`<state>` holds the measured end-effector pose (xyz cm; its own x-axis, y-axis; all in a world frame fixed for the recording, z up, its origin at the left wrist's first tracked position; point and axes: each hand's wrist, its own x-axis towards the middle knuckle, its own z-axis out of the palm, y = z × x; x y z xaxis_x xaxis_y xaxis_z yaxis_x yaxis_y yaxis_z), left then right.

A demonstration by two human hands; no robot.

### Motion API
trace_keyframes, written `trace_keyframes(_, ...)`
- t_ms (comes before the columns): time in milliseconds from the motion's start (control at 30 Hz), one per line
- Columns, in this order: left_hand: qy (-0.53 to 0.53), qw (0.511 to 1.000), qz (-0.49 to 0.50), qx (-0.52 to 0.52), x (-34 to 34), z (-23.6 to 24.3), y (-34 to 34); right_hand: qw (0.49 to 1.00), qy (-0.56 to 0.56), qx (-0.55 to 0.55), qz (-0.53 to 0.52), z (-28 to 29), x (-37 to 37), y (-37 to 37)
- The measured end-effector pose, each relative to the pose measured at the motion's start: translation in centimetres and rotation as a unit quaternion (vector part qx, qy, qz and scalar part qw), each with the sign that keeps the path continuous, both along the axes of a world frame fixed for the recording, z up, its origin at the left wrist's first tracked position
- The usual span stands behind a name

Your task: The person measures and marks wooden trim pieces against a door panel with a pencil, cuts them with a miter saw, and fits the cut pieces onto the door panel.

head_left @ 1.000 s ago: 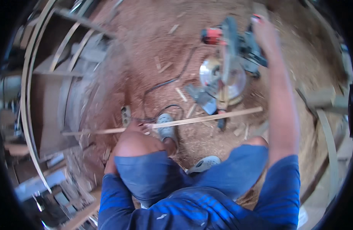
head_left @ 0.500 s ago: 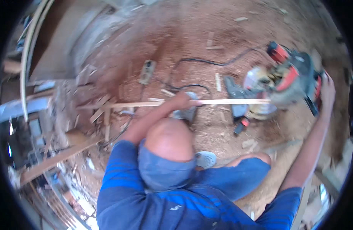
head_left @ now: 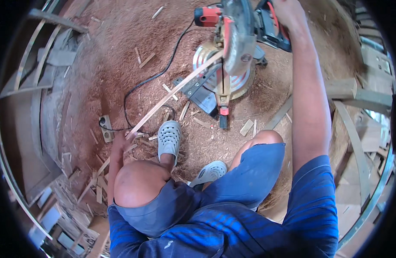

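A thin pale wooden strip (head_left: 176, 87) slants from my left hand (head_left: 122, 140), which grips it beside my left knee, up onto the miter saw (head_left: 236, 41). Its far end lies at the saw's blade guard, where the exact contact is hidden. My right hand (head_left: 292, 17) is wrapped round the saw's black-and-red handle (head_left: 277, 21) at the top. The saw's round turntable (head_left: 241, 81) rests on the sawdust-covered ground (head_left: 103, 56), with a black extension of its base (head_left: 202, 99) under the strip.
A black cord (head_left: 161, 73) runs from the saw to a power strip (head_left: 106, 129) near my left foot (head_left: 168, 139). Short wood offcuts (head_left: 147, 60) lie scattered around. Timber frames and boards (head_left: 24, 103) fill the left side; beams and planks (head_left: 352, 146) lie at the right.
The view has swung twice, so the surroundings shift. The strip now angles steeply up to the saw instead of lying crosswise. My right hand remains on the saw's handle, my left on the strip.
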<state>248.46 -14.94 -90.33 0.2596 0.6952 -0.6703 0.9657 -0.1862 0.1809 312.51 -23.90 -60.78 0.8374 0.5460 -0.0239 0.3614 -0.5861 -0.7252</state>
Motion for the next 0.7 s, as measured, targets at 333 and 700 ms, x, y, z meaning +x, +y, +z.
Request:
trace_keyframes(333,-0.187,0.981,-0.038,-0.021,15.7,-3.6,-1.4,0.981,-0.170,-0.078,-0.041,-3.5,2.0,-0.4)
trace_keyframes(700,-0.200,0.978,-0.025,-0.045,8.9,-0.4,-8.3,0.983,-0.171,-0.045,-0.045,-3.4,0.0,-1.7)
